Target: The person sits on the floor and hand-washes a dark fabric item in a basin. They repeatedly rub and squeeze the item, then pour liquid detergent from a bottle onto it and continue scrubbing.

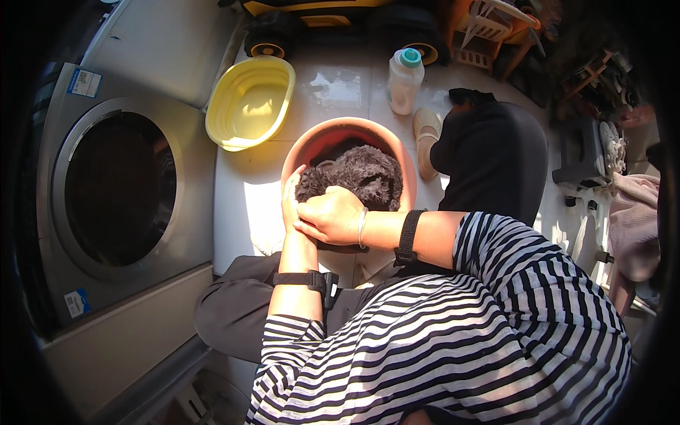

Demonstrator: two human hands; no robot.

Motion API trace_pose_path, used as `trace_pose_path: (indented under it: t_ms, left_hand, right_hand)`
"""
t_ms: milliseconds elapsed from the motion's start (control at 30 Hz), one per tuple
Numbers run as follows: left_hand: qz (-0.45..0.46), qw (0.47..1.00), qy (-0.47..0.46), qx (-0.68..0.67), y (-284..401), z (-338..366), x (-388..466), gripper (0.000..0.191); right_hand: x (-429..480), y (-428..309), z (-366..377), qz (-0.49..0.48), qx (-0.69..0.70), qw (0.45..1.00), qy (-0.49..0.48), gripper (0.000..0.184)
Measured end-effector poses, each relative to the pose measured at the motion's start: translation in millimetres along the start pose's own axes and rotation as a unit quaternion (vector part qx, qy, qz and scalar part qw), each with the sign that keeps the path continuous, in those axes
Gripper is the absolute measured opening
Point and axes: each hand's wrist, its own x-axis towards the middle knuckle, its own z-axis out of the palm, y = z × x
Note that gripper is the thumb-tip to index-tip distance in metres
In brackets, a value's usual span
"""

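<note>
A round orange-pink plastic tub (348, 123) stands on the floor before me, with a dark brown fluffy fabric item (366, 167) bunched inside it. My right hand (333, 211) is curled at the near left edge of the fluff, gripping it. My left hand (290, 199) lies along the left side of the same fabric, by the tub's rim, fingers pointing away from me. The two hands touch, the right fingertips resting against the base of the left hand. Parts of the fingers and the near side of the tub are hidden behind my hands and forearm.
A yellow oval plastic basin (249, 106) is left of the tub, beside a grey front-loading washing machine (119, 186). Beyond the tub stands a translucent bottle with a teal cap (406, 82). A black-and-yellow wheeled toy vehicle (340, 18) is at the back. Pink cloth (635, 228) hangs at right.
</note>
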Motion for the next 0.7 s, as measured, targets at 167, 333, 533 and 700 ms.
trace_pose_path:
  t_ms: [167,333,533,700]
  left_hand:
    - [0.014,0.998,0.021,0.051,-7,34,-32,0.037]
    - [-0.027,0.999,0.032,-0.019,-8,53,-33,0.040]
    - [-0.023,0.994,0.073,-0.083,6,20,-15,0.036]
    - [0.002,0.991,0.130,-0.004,-13,44,-23,0.037]
  right_hand:
    - [20,40,1,0.176,0.040,0.976,0.126,0.027]
    - [27,69,-10,0.364,0.342,0.865,0.045,0.062]
    - [-10,8,9,0.185,0.074,0.980,0.001,0.066]
    - [3,17,0,0.244,0.037,0.968,0.040,0.034]
